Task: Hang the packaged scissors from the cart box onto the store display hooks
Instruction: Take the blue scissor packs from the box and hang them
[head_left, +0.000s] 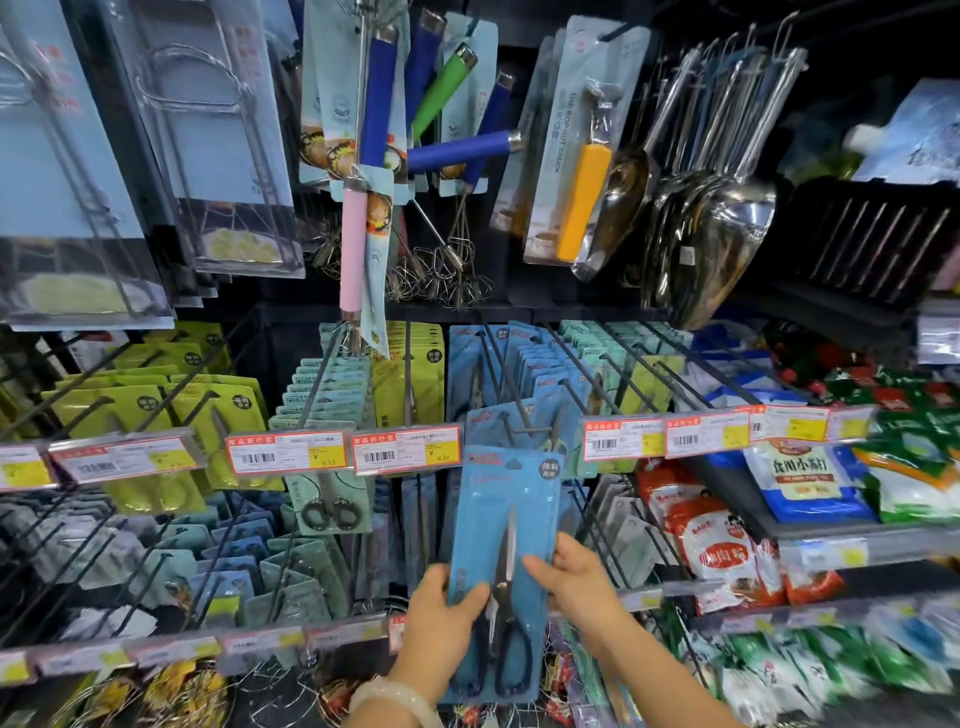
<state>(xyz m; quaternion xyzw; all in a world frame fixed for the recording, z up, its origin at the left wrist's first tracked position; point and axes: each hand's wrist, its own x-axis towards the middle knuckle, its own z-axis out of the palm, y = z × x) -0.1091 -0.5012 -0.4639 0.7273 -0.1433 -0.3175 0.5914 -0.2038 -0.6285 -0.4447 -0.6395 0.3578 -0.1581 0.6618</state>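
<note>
A blue card pack of black-handled scissors (501, 525) stands upright in front of the display. My left hand (441, 618) grips its lower left edge, thumb across the front. My right hand (576, 579) pinches its right edge. The pack's top hang hole sits just below a black display hook (511, 421), which carries more blue scissor packs (524, 364) behind it. The cart box is out of view.
Rows of black hooks hold green, teal and blue carded packs across the middle shelf. Red-edged price tags (405, 449) run along the hook fronts. Whisks, tongs and steel scoops (711, 234) hang above. Bagged food (800, 483) fills the shelves at right.
</note>
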